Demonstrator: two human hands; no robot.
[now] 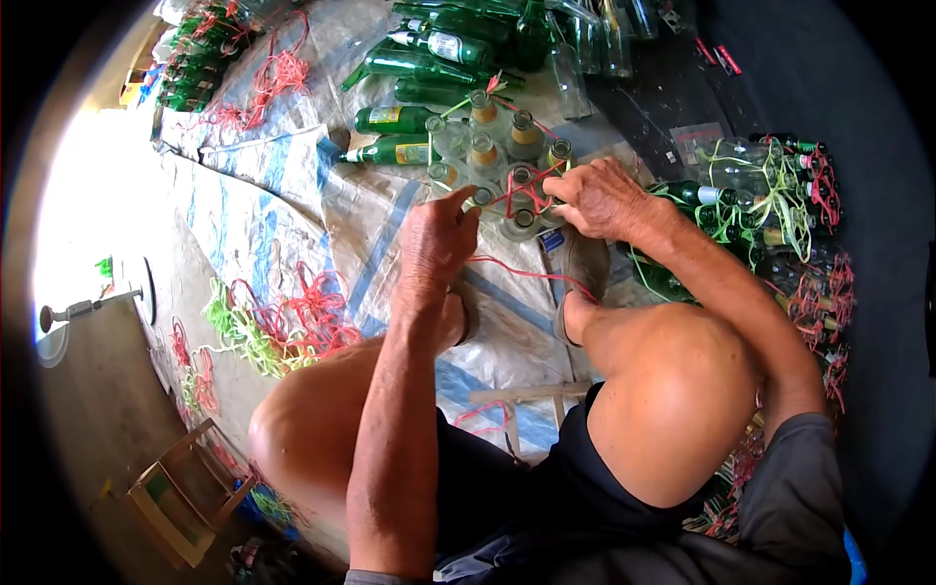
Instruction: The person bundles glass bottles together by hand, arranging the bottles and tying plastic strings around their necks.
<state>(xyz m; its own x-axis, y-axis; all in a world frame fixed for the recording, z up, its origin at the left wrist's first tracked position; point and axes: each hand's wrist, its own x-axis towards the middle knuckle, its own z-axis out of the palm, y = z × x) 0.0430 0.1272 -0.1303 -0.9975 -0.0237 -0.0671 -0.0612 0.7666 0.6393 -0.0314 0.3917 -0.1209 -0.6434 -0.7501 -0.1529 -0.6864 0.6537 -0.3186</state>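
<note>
A cluster of upright clear glass bottles [483,151] stands on the sheet in front of my feet. Red string [522,190] crosses between the bottle necks, and a loose length of it trails down toward my right foot. My left hand [441,229] is at the near left edge of the cluster, its fingers pinched by a bottle neck; what they hold is too small to make out. On the right side, my right hand [595,197] has its fingers closed on the red string beside the necks.
Green bottles [444,49] lie beyond the cluster. Tied bottle bundles [751,200] are at the right, more [195,58] at the top left. Red and green string [288,322] is heaped left of my feet. A wooden frame [180,492] sits at the lower left.
</note>
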